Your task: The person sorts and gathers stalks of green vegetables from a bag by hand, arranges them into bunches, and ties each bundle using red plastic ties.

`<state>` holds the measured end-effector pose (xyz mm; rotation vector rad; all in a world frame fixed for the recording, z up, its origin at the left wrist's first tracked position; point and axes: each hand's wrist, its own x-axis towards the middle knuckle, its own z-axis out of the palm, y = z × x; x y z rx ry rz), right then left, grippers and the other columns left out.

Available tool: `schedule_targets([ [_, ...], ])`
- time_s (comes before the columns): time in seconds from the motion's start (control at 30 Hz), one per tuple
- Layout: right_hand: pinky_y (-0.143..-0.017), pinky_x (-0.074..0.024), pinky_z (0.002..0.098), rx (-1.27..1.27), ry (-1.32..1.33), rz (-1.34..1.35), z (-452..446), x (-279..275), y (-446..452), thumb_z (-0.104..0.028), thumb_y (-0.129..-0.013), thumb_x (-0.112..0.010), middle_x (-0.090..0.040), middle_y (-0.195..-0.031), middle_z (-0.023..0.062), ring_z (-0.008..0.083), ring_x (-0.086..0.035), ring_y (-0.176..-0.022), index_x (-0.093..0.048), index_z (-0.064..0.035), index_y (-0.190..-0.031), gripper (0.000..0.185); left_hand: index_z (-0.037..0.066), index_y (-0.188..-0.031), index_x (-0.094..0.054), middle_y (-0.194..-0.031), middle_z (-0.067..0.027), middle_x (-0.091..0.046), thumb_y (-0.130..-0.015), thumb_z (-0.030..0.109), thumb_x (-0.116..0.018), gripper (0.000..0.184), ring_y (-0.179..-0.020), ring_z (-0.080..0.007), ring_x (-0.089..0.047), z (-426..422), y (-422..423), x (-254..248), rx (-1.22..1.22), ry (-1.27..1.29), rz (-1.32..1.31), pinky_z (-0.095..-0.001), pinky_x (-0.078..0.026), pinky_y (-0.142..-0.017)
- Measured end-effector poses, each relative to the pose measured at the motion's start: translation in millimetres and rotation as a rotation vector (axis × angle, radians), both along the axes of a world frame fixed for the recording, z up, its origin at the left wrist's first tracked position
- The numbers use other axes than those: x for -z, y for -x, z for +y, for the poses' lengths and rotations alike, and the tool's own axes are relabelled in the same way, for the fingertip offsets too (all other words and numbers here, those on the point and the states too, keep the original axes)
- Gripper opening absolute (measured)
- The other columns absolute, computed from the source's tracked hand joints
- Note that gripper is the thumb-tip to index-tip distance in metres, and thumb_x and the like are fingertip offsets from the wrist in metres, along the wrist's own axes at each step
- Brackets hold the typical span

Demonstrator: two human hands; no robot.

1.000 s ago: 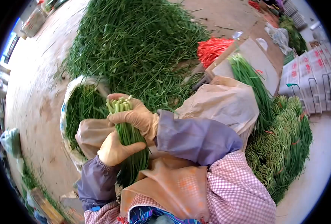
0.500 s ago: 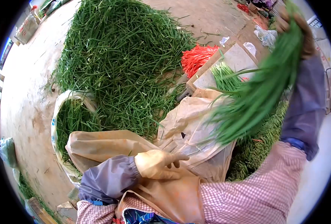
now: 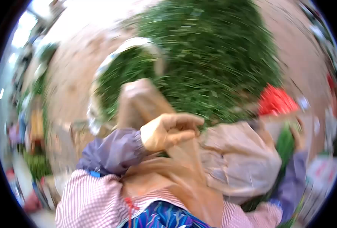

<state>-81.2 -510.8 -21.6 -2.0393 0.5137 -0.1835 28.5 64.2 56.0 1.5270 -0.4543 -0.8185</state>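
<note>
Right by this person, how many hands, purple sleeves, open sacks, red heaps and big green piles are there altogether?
Hands: 2 (left hand, right hand)
Purple sleeves: 2 (left sleeve, right sleeve)
Open sack of greens: 1
Red strip heap: 1
Big green stalk pile: 1
Total: 7

My view has swung left and blurred, so the green heap (image 3: 214, 49), the white-rimmed sack (image 3: 94, 102) and the red strips (image 3: 276, 100) sit farther right than half a second ago. I see the right hand (image 3: 298, 135), raised high and full then, now lowered at the board (image 3: 276, 124) against a green bunch (image 3: 285, 147); blur hides its grip. The left hand (image 3: 164, 133), wrapped round stems a second ago, hangs free, fingers loosely curled.
</note>
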Motion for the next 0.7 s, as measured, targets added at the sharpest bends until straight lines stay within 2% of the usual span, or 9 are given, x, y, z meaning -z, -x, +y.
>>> schedule_targets([
  [0.1, -0.104, -0.038, 0.0355, -0.048, 0.391, 0.096, -3.7, -25.5, -4.6, -0.027, -0.086, -0.068, -0.052, -0.13, 0.0143, 0.0259, -0.05, -0.119, -0.045, -0.0092, -0.14, 0.061, 0.002, -0.123, -0.059, -0.095, -0.0074, -0.068, -0.095, 0.013, -0.059, 0.03, -0.084, -0.0134, -0.063, 70.0, -10.1, 22.7, -0.635, 0.084, -0.075, -0.0274, -0.052, -0.08],
  [0.17, -0.1, -0.0407, 0.0339, 0.096, 0.701, 0.135, 36.0, -56.4, -32.8, -0.023, -0.089, -0.067, -0.055, -0.126, 0.0113, 0.0234, -0.053, -0.113, -0.048, -0.0094, -0.138, 0.054, 0.004, -0.115, -0.063, -0.084, -0.0048, -0.068, -0.096, 0.017, -0.057, 0.024, -0.071, -0.0106, -0.063, 120.7, -16.3, 43.3, -1.034, 0.008, 0.004, -0.0253, -0.054, -0.068],
  [0.23, -0.097, -0.0421, 0.0322, -0.033, 0.526, -0.036, 61.2, -52.7, -83.5, -0.02, -0.091, -0.064, -0.056, -0.123, 0.0088, 0.0206, -0.054, -0.11, -0.049, -0.0087, -0.137, 0.049, 0.005, -0.108, -0.063, -0.079, -0.0012, -0.064, -0.097, 0.02, -0.055, 0.02, -0.067, -0.0075, -0.058, 167.0, -5.3, 86.7, -1.296, -0.087, 0.111, -0.0214, -0.049, -0.063],
  [0.37, -0.092, -0.0432, 0.0266, -0.432, 0.165, 0.088, 236.2, -59.2, -196.0, -0.011, -0.093, -0.06, -0.059, -0.112, 0.0034, 0.0135, -0.054, -0.103, -0.055, -0.0045, -0.13, 0.037, 0.008, -0.088, -0.062, -0.07, 0.0001, -0.057, -0.091, 0.027, -0.06, 0.02, -0.057, -0.011, -0.052, 245.7, 70.7, 274.0, -1.176, -0.47, 0.348, -0.0255, -0.043, -0.049],
  [0.4, -0.089, -0.0432, 0.0246, -0.536, 0.11, 0.124, 301.4, -55.1, -219.9, -0.01, -0.093, -0.061, -0.06, -0.106, 0.0022, 0.0117, -0.054, -0.099, -0.056, -0.0026, -0.127, 0.036, 0.009, -0.083, -0.06, -0.068, 0.0007, -0.054, -0.09, 0.027, -0.059, 0.02, -0.053, -0.0098, -0.047, 229.9, 76.8, 251.3, -1.06, -0.487, 0.478, -0.0249, -0.039, -0.045],
  [0.43, -0.087, -0.0438, 0.0244, -0.693, 0.096, 0.193, 355.5, -51.0, -240.4, -0.01, -0.092, -0.061, -0.06, -0.102, 0.0012, 0.0106, -0.054, -0.096, -0.056, -0.0019, -0.126, 0.036, 0.007, -0.083, -0.061, -0.066, 0.0009, -0.053, -0.091, 0.028, -0.059, 0.022, -0.051, -0.0091, -0.044, 222.0, 92.2, 294.2, -1.065, -0.469, 0.654, -0.0248, -0.036, -0.044],
  [0.57, -0.084, -0.0469, 0.0278, -1.15, -0.146, 0.361, 545.7, -1.9, -293.5, -0.012, -0.09, -0.062, -0.062, -0.099, 0.0045, 0.013, -0.057, -0.092, -0.059, -0.0018, -0.122, 0.034, 0.0, -0.099, -0.06, -0.063, 0.0013, -0.051, -0.09, 0.028, -0.065, 0.029, -0.047, -0.0086, -0.041, 193.8, 105.5, 318.5, -1.256, -0.36, 0.711, -0.025, -0.032, -0.043],
  [0.63, -0.085, -0.0482, 0.03, -1.414, 0.074, 0.429, 619.8, 17.7, -307.3, -0.013, -0.087, -0.064, -0.065, -0.101, 0.0103, 0.0173, -0.061, -0.093, -0.057, -0.0014, -0.123, 0.039, -0.001, -0.11, -0.061, -0.088, -0.0103, -0.064, -0.084, 0.04, -0.068, 0.049, -0.076, -0.0185, -0.06, 203.5, 95.3, 270.8, -1.177, -0.323, 1.103, -0.0329, -0.05, -0.064],
  [0.7, -0.087, -0.0494, 0.0335, -1.629, 0.135, 0.357, 671.2, 110.0, -329.7, -0.013, -0.08, -0.069, -0.064, -0.11, 0.0153, 0.0249, -0.062, -0.099, -0.054, -0.0031, -0.127, 0.05, 0.004, -0.095, -0.062, -0.073, -0.0017, -0.057, -0.084, 0.041, -0.07, 0.04, -0.049, -0.0115, -0.044, 196.2, 119.3, 309.4, -1.288, -0.012, 1.22, -0.0283, -0.037, -0.046],
])
